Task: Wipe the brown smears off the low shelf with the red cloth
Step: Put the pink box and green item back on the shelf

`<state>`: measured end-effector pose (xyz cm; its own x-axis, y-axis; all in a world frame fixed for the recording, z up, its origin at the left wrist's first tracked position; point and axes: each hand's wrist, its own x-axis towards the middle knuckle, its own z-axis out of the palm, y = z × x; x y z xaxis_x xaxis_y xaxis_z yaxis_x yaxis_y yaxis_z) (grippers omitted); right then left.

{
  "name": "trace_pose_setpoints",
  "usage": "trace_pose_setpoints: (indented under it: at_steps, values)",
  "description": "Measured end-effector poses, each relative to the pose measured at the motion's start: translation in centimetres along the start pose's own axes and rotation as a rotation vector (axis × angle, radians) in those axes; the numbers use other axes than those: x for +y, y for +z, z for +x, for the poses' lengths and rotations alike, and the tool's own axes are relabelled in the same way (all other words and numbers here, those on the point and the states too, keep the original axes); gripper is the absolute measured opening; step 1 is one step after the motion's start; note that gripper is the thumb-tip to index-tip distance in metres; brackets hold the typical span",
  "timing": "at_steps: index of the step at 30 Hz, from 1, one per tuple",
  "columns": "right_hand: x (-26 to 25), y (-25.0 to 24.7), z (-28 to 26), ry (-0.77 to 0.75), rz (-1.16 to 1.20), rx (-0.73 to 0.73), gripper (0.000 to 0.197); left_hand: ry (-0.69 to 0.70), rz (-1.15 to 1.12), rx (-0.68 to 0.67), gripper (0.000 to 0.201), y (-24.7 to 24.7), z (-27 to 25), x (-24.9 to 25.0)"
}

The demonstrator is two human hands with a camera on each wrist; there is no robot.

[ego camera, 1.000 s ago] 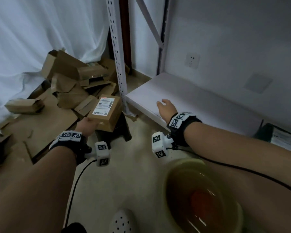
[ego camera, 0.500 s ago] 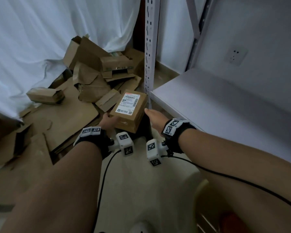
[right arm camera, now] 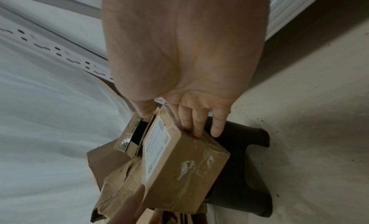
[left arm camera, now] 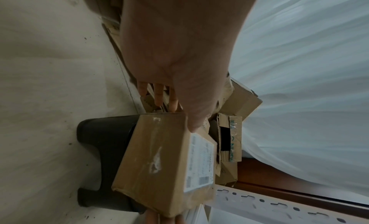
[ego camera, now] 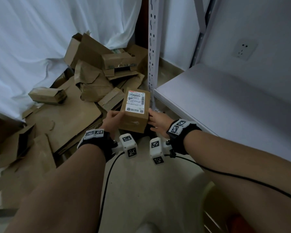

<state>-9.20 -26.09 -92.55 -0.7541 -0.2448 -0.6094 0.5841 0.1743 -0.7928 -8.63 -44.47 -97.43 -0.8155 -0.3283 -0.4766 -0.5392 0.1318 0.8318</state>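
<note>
Both your hands grasp a cardboard box, beside the low shelf.

Nearest you, a red patch (ego camera: 235, 221) shows at the bottom right corner of the head view; you cannot tell if it is the red cloth. Your left hand (ego camera: 113, 119) grasps the cardboard box (ego camera: 135, 112) by its left side, thumb on the top edge; your right hand (ego camera: 158, 121) grasps its right side, fingers curled onto it. The box, white label up, hangs above a dark stool (left arm camera: 103, 156) on the floor. Just right of it the white low shelf (ego camera: 225, 98) lies bare; no smears are discernible. Farther off, flattened cartons (ego camera: 97, 68) pile against a white curtain (ego camera: 40, 39).
</note>
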Motion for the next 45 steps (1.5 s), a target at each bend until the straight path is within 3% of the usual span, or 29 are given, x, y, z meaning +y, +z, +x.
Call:
trace_pose_setpoints:
  at_steps: [4,10,21,27,32,34,37,41,45]
  values:
    - [-0.1,-0.8,-1.0,-0.02,0.052,0.017,0.05,0.002,-0.138,-0.071,0.035,1.0,-1.0,1.0]
    - [-0.1,-2.1,-3.5,-0.035,0.076,0.019,0.055,-0.01,-0.033,0.031,0.025,2.0,-2.6,4.0]
    - [3.0,-13.7,-11.8,-0.063,0.085,0.392,0.046,0.207,0.107,-0.054,0.056,9.3,-11.8,10.2]
    - [5.7,-21.2,-19.0,-0.104,0.148,0.586,0.045,0.191,0.134,-0.192,0.073,17.5,-16.7,11.6]
    - [8.8,-29.9,-25.2,-0.144,-0.056,0.96,0.036,0.037,0.011,-0.423,0.072,27.0,-17.8,11.7]
    - [10.6,-33.1,-27.4,-0.136,-0.085,1.07,0.036,-0.011,-0.01,-0.527,0.07,31.2,-16.9,10.7]
    - [13.6,-37.4,-30.8,-0.133,-0.093,1.198,0.038,-0.063,-0.037,-0.65,0.067,36.4,-19.9,10.0]
    - [17.5,-42.4,-33.3,-0.114,-0.027,1.344,0.041,-0.078,-0.109,-0.705,0.056,39.5,-27.1,10.2]
    - [20.6,-46.2,-35.3,0.035,0.067,1.381,0.045,-0.086,-0.114,-0.712,0.049,42.7,-28.7,9.1]
